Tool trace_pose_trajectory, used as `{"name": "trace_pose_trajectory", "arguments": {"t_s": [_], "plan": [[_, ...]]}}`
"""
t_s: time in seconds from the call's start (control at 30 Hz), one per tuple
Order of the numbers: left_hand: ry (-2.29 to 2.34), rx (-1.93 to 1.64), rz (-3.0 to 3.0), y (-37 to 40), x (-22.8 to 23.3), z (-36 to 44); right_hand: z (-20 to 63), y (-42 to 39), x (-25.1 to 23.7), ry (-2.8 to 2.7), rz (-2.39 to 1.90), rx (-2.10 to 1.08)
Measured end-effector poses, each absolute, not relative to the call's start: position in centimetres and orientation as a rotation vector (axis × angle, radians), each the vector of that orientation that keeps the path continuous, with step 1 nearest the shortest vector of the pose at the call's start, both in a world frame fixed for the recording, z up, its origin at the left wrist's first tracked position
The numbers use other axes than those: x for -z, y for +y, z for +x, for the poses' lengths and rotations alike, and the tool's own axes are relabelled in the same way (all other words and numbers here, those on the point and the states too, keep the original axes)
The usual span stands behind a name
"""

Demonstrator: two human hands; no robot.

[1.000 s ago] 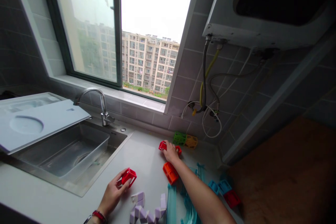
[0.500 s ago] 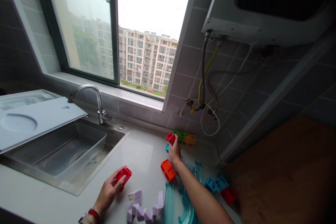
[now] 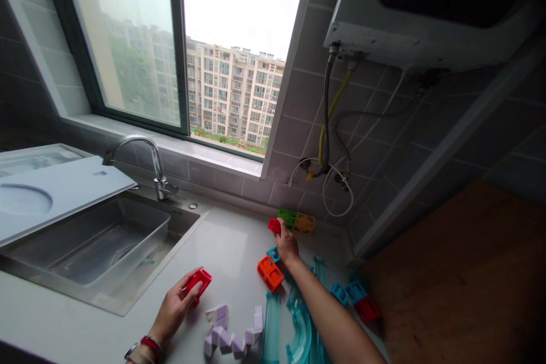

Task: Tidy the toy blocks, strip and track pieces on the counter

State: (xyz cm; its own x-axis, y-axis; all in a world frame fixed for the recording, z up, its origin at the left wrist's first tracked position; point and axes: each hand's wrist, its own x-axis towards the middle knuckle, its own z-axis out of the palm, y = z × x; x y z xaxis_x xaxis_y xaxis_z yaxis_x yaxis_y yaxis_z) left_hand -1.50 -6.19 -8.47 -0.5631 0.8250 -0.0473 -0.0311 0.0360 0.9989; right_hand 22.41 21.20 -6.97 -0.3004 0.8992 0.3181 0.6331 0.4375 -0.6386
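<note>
Two red blocks are in play: the left hand [image 3: 177, 307] pinches a red block [image 3: 198, 281] by the counter's [image 3: 230, 244] front edge, near the sink [image 3: 106, 244], while the right hand [image 3: 286, 243] closes its fingers on a second red block [image 3: 274, 226] at the back edge, beside the green block [image 3: 288, 217] and yellow block [image 3: 304, 223]. Risk here, I'd judge: the outstretched forearm sweeps over the orange block [image 3: 270, 273] and could knock it.
</note>
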Motion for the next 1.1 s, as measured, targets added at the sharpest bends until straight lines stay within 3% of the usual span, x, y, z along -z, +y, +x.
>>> {"name": "trace_pose_trajectory", "arguments": {"t_s": [0.2, 0.37, 0.63, 1.1], "plan": [[1.609, -1.616, 0.727, -6.6, 7.1, -1.0, 23.0, 18.3, 2.6, -1.949, -1.081, -0.545], [1.658, -1.504, 0.769, -8.4, 5.4, -0.5, 26.2, 10.3, 0.0, -2.005, -0.898, -0.672], [1.368, -1.040, 1.144, -10.3, 0.1, 4.6, 32.3, -1.7, -0.3, -2.094, -0.864, -1.023], [1.373, -0.802, 1.379, -11.4, -1.0, 9.9, 34.7, -6.0, -0.8, -2.146, -0.775, -1.032]]}}
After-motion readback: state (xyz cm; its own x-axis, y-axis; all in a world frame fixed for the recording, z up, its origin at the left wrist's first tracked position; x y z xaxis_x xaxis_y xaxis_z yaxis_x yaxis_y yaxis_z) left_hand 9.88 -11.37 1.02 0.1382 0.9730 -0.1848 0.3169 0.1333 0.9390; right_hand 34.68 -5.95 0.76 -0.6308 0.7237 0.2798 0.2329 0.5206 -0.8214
